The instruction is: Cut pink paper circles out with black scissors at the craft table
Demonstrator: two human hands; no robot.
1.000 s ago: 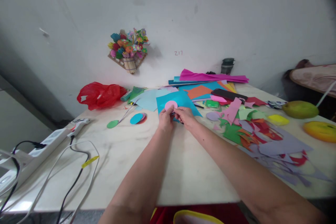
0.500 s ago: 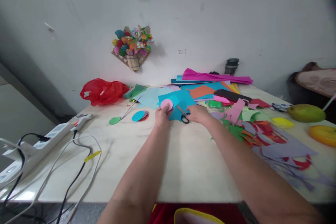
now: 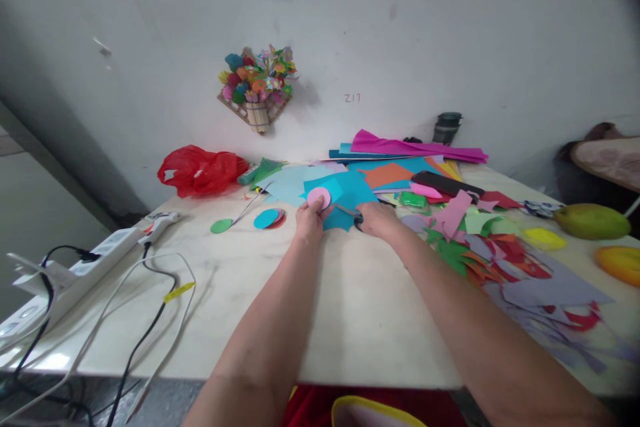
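A pink paper circle [image 3: 319, 197] lies against light blue paper [image 3: 336, 191], and my left hand [image 3: 310, 219] pinches both at their lower left edge. My right hand [image 3: 376, 219] is closed around the dark handles of a pair of scissors [image 3: 347, 211]. The blades point left toward the light blue paper. Under both hands spreads a larger blue sheet [image 3: 357, 185] with jagged edges. Left of my left hand is a small stack of paper circles [image 3: 266, 218], blue on top. Farther left lies a green paper circle [image 3: 221, 225] by a thin strip.
Paper scraps [image 3: 500, 253] cover the right side, near a black phone [image 3: 445, 183] and a green mango [image 3: 593, 221]. A red plastic bag [image 3: 200, 170] sits back left. Cables and a white power strip [image 3: 100, 257] occupy the left edge. Rolled magenta paper [image 3: 415, 145] lies by the wall.
My right hand has taken the scissors up into its grip; their handles hung looser before, and the blades now point left. My left hand keeps hold of the papers. The view has shifted slightly.
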